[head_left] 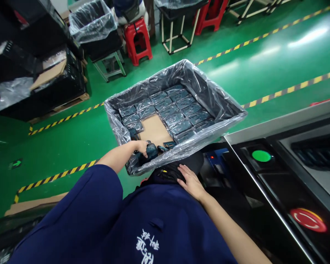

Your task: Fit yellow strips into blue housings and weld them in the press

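Note:
A plastic-lined bin (231, 110) stands in front of me, its bottom laid with rows of dark flat packets (178, 110) around a bare patch of cardboard (155, 130). My left hand (141, 146) reaches over the bin's near rim, its fingers closed on a dark packet (151, 151) at the near edge. My right hand (191, 181) lies flat and open on the dark cloth of my lap, just below the bin, holding nothing.
To the right is a machine panel with a green button (261, 156) and a red stop button (308, 219). Black crates (44, 91) on a pallet sit at left, another lined bin (93, 22) and red stools (137, 38) beyond. Green floor with yellow-black tape.

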`<state>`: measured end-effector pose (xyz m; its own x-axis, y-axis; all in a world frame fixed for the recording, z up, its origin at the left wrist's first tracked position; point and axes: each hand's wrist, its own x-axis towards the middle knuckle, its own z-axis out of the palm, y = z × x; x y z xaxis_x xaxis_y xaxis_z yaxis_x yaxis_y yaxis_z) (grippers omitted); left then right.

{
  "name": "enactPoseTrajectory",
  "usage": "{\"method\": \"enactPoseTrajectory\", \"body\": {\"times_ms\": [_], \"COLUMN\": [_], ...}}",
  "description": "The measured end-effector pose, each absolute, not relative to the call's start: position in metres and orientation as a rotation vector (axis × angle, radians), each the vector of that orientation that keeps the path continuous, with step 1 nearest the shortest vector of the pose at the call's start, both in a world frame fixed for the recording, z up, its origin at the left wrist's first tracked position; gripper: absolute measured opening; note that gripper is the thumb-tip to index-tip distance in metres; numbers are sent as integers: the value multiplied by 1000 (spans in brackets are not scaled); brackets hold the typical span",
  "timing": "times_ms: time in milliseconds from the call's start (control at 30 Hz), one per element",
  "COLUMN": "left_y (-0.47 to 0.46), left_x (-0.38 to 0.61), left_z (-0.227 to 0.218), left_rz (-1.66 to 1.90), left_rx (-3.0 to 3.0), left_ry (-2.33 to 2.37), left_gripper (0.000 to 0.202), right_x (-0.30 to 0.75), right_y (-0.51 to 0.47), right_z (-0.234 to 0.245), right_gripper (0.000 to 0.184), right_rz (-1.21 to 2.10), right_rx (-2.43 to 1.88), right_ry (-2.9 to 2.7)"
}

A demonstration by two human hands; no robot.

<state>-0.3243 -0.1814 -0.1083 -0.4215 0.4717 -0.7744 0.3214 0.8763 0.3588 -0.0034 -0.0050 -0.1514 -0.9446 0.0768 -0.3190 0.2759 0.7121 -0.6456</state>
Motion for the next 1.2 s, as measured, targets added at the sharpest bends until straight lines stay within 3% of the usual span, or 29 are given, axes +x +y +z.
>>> {"method": "enactPoseTrajectory", "body": {"times_ms": [167, 367, 467, 600, 800, 900, 1067, 1200], "left_y": [-193, -200, -196, -181, -134, -115, -102, -98], "left_x": [-353, -364, -355, -319, -221, -180, -150, -140], "left_z": [-97, -63, -41, -21, -15, -13, -18, -21], "left_rz": [548, 1146, 1354, 1559, 1471, 1386, 1253, 1275], "left_rx": [399, 218, 231, 215, 231, 409, 652, 639], "left_ry": [2142, 2044, 1959, 1645, 1220, 1168, 1371, 1301], "left_gripper": [48, 57, 63, 67, 60, 65, 93, 80], "right_x": [-3, -2, -3, -14, -31, -26, 3, 20], "right_y": [-5, -4, -3, 0, 0, -2, -4, -6], "right_z": [-152, -152, -144, -104, -15, -1, -12, -17], "right_gripper": [58, 59, 54, 56, 66, 71, 72, 68], "right_rz": [-1093, -1201, -1420, -2001, -2751, -2736, -2534, -2598], "right_rx": [286, 311, 437, 777, 916, 910, 1071, 1115], "right_ry": [2664, 2639, 2554, 2168, 1629, 1806, 2032, 2002]}}
